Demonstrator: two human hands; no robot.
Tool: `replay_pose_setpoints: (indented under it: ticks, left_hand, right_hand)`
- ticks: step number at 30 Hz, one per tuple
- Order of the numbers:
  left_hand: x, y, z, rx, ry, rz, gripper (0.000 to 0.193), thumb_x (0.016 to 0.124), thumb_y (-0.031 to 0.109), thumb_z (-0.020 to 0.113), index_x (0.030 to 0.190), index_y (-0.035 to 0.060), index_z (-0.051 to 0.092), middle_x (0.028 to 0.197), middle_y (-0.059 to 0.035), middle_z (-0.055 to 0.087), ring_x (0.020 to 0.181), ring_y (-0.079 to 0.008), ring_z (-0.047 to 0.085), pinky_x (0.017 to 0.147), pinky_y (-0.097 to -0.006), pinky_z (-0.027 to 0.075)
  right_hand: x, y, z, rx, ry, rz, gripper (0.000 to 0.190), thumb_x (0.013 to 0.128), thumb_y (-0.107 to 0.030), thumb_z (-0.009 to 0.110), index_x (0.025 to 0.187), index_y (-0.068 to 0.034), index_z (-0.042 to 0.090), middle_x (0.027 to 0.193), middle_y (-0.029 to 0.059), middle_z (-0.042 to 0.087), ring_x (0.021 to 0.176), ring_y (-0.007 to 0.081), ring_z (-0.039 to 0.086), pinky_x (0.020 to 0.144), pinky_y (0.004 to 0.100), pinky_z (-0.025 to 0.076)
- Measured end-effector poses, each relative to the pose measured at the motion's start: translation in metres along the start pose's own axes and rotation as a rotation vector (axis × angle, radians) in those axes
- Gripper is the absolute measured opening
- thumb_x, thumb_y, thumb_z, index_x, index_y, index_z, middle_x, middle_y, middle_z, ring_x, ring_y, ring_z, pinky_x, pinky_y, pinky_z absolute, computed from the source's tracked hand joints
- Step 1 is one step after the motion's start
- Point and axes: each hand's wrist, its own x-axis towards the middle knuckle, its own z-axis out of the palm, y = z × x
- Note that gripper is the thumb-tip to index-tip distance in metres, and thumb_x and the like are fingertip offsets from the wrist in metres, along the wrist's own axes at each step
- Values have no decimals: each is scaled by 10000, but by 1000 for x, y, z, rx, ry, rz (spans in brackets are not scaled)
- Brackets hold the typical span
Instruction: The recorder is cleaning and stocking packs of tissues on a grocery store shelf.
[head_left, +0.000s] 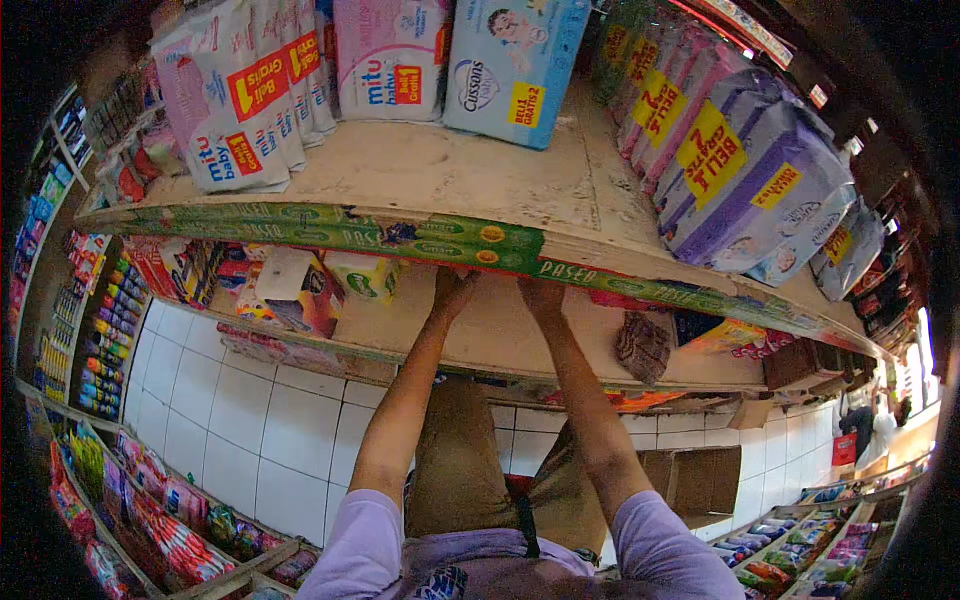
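Both arms reach forward onto a lower wooden shelf (480, 322), under the edge of the upper shelf (465, 169). My left hand (454, 291) is partly covered by the upper shelf's green edging, and so is my right hand (541, 294); their fingertips are hidden, so what they may hold cannot be told. Left of my left hand stand a green and white box (364, 276) and an opened carton (296, 289). A brown patterned bundle (643, 346) lies to the right of my right hand. Above, packs of baby wipes (390, 64) and a blue wipes pack (510, 71) stand upright.
Purple wipes packs (750, 176) fill the upper shelf's right side. An empty cardboard box (694, 484) sits on the white tiled floor (225, 405) behind at right. Stocked racks (112, 337) line the left, with more packets (795, 551) at lower right. A person (859, 427) is far right.
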Motion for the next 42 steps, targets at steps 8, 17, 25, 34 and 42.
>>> replay_pose_setpoints:
  ticks: [8,17,25,34,42]
  left_hand:
    - [-51,23,7,22,196,-113,713,876,169,581,1427,67,141,1480,-148,146,1339,-285,226,1026,-417,312]
    - [-55,68,-1,105,84,-109,741,878,241,574,1421,22,120,1475,-195,100,1358,-323,146,1080,-431,215]
    - [-46,63,-1,-19,6,-287,785,860,236,604,1429,58,94,1456,-191,182,1328,-310,246,1024,-441,328]
    - [-53,93,24,57,-268,-138,756,784,-40,464,1441,130,131,1472,-143,177,1311,-315,291,987,-431,371]
    - [-66,59,27,-37,-187,-19,734,776,-112,412,1431,143,199,1462,-102,235,1298,-274,311,1036,-375,330]
  right_hand:
    - [36,58,-14,-192,-105,-53,528,852,-246,521,1310,-32,368,1325,188,386,1216,372,366,992,555,261]
    - [43,33,-53,-212,-80,-37,566,843,-238,525,1343,-55,333,1358,169,355,1240,368,338,999,570,240]
    - [-16,-26,-80,-283,-89,3,604,835,-230,528,1373,-74,302,1387,152,326,1261,365,314,1005,584,221]
    - [-78,-16,-96,-333,14,-199,691,782,-140,556,1405,-109,258,1365,138,357,1253,321,348,974,600,260]
    - [-90,-11,-111,-133,112,-345,454,731,-78,575,1178,-69,497,1193,102,505,1141,294,452,925,475,384]
